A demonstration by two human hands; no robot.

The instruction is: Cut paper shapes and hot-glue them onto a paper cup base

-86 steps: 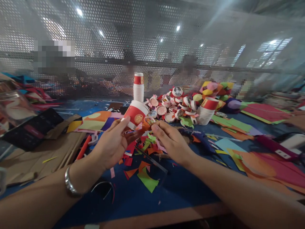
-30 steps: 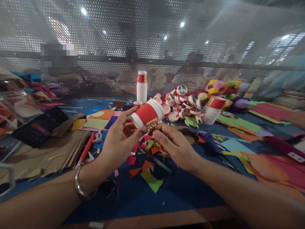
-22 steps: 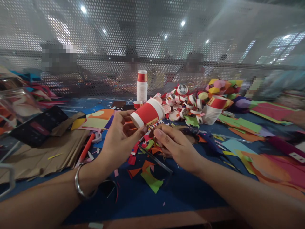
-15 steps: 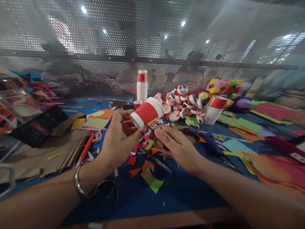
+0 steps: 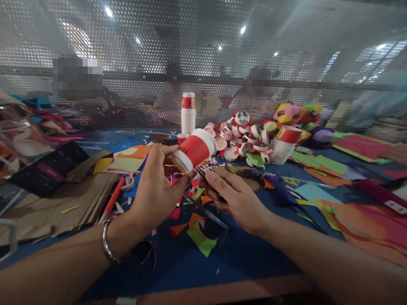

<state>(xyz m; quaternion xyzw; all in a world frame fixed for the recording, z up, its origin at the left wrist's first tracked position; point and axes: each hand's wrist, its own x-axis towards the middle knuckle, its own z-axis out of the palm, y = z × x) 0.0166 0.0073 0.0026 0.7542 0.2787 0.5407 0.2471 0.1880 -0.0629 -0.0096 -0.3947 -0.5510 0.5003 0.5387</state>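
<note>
Just left of the frame's centre, held a tilted red-and-white paper cup (image 5: 197, 149) by its left end, with the left hand (image 5: 155, 182) half curled around it. At centre, pinched a slim dark item (image 5: 199, 170), mostly hidden, with thumb and fingers of the right hand (image 5: 233, 195) nearly closed. Below, saw paper scraps (image 5: 202, 243) on a blue table (image 5: 254, 258); beyond, at upper middle, an upright cup stack (image 5: 188, 115); right of centre, heaped discs (image 5: 231, 153).

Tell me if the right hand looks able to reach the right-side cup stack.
Probably yes: only low things, such as the brown scrap, seem to lie between the right hand and the cup stack. The dark thing it holds may hamper grasping.
</note>
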